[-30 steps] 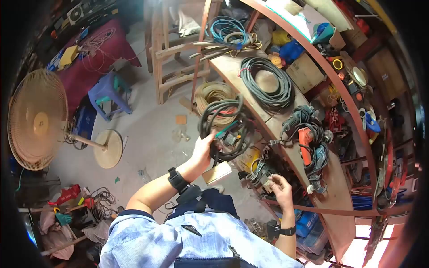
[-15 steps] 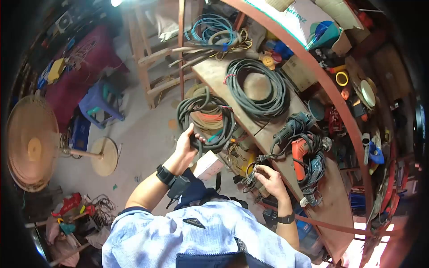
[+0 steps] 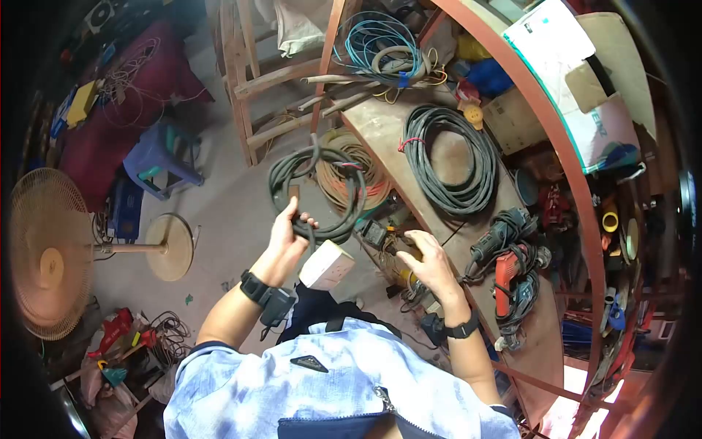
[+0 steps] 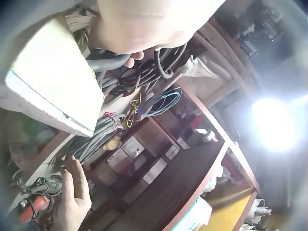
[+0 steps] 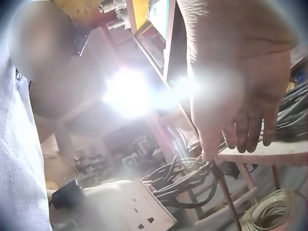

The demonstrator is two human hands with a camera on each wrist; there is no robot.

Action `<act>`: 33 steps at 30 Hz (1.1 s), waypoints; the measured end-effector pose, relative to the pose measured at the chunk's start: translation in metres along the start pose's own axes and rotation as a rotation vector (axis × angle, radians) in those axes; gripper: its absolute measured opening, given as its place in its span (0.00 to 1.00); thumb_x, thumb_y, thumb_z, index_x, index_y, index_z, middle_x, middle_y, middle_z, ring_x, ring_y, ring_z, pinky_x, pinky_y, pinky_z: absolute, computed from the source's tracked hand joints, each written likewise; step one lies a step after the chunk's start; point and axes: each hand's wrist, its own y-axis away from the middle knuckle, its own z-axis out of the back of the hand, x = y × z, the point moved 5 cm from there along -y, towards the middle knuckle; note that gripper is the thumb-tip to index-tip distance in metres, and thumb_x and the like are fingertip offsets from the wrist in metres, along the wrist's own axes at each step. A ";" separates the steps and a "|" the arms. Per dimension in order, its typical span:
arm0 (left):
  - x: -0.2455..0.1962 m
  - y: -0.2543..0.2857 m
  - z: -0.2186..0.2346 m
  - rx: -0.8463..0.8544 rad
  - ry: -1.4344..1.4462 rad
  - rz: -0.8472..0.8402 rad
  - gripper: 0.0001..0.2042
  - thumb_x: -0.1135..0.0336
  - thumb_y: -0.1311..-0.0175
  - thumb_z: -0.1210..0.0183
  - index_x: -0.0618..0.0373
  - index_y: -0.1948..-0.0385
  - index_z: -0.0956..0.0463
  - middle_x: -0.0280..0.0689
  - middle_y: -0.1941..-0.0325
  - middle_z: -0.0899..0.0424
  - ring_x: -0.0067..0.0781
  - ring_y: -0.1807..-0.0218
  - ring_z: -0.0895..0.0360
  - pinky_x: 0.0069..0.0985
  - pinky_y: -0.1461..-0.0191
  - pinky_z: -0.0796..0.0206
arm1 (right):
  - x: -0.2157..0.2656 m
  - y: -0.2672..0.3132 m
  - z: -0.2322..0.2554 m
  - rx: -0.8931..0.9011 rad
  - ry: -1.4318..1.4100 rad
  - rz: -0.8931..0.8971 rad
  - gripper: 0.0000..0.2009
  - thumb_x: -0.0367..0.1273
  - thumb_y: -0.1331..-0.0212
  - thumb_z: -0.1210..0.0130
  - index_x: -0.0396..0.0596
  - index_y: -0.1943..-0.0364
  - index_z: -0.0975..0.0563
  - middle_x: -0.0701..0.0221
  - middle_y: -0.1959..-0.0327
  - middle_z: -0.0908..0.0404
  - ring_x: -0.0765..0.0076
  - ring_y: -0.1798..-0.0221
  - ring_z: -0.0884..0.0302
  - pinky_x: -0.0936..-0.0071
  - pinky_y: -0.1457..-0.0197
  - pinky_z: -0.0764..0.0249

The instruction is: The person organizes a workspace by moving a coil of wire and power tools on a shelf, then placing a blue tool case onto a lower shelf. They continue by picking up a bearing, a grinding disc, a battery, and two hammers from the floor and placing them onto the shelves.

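My left hand (image 3: 287, 235) grips a loose coil of black cable (image 3: 339, 228) in front of my body. A white socket box (image 3: 327, 267) hangs beside this hand at the coil's lower end; its socket holes show in the right wrist view, where the box (image 5: 150, 211) overlaps the cable. To the right, my right hand (image 3: 433, 272) is raised with thumb and fingers apart and nothing between them. In the right wrist view its fingers (image 5: 254, 130) point down, fairly straight. The left wrist view shows the right hand (image 4: 73, 199) beyond the box.
On the wooden bench (image 3: 537, 366) lie a big coil of dark cable (image 3: 457, 196), a dark green power tool (image 3: 491, 240) and an orange power tool (image 3: 504, 282). Tan hose coils (image 3: 376, 179) sit below the bench edge. A standing fan (image 3: 51, 256) and blue stool (image 3: 157, 161) are left.
My left hand has carried the cable coil leftward, and the socket box has turned to show more of its face. The right hand's fingertips, together earlier, have parted and moved up.
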 end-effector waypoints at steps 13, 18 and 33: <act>-0.031 0.001 -0.038 0.180 -0.042 -0.093 0.14 0.58 0.43 0.48 0.54 0.84 0.36 0.33 0.85 0.37 0.27 0.79 0.37 0.27 0.65 0.40 | 0.034 -0.046 -0.066 0.166 -0.418 -0.259 0.42 0.47 0.55 0.43 0.33 0.42 0.48 0.51 0.41 0.45 0.55 0.40 0.43 0.67 0.39 0.45; -0.013 -0.002 -0.089 0.388 0.017 -0.022 0.14 0.59 0.43 0.48 0.54 0.84 0.36 0.32 0.85 0.39 0.28 0.78 0.38 0.27 0.61 0.43 | 0.023 -0.026 -0.051 0.082 -0.657 -0.265 0.41 0.46 0.56 0.41 0.36 0.42 0.48 0.56 0.40 0.45 0.58 0.41 0.42 0.69 0.42 0.41; 0.019 -0.027 0.015 -0.101 -0.150 0.164 0.10 0.62 0.46 0.45 0.56 0.79 0.33 0.35 0.80 0.29 0.29 0.72 0.29 0.25 0.63 0.34 | 0.080 -0.049 -0.118 0.213 0.027 0.092 0.38 0.41 0.67 0.37 0.32 0.50 0.39 0.53 0.49 0.36 0.55 0.45 0.40 0.66 0.43 0.43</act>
